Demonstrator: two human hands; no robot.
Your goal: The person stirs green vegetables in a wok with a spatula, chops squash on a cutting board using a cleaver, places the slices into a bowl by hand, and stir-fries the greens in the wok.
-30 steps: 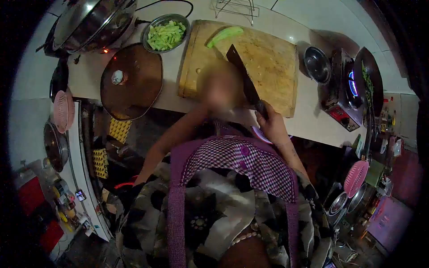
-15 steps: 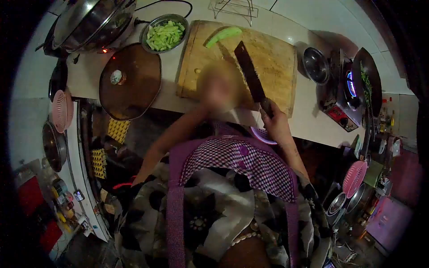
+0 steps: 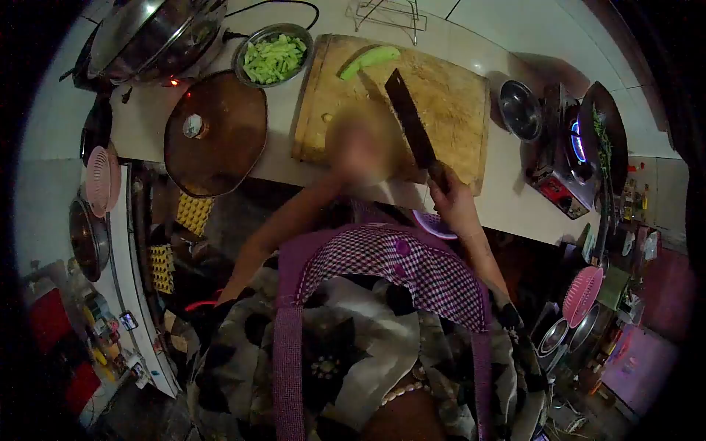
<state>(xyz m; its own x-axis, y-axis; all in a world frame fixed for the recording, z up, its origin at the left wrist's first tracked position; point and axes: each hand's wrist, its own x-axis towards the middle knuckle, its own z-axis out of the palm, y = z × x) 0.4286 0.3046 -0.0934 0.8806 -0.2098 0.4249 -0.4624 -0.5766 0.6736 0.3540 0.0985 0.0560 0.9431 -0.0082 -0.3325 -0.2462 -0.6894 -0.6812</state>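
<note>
My right hand (image 3: 451, 197) is wrapped round the handle of a dark cleaver (image 3: 410, 120), whose blade lies over the wooden cutting board (image 3: 448, 95) and points up and to the left. A round blur covers my left hand (image 3: 360, 151) at the board's near left part, so its fingers and anything in them are hidden. Near the board's far edge rests a curved light-green vegetable piece (image 3: 369, 60). Just left of the board, a metal bowl (image 3: 240, 70) holds cut green pieces (image 3: 273, 59).
A dark lid (image 3: 217, 147) lies at the left, below a large metal pot (image 3: 143, 40). An empty-looking metal bowl (image 3: 520, 110) stands right of the board, beside a lit gas stove (image 3: 562, 180) bearing a wok (image 3: 616, 125) with greens. A wire rack (image 3: 386, 13) is behind.
Over the last second the cleaver has tilted further to the left of upright and its tip has shifted slightly right and up. My right hand has moved slightly right; since half a second ago little differs.
</note>
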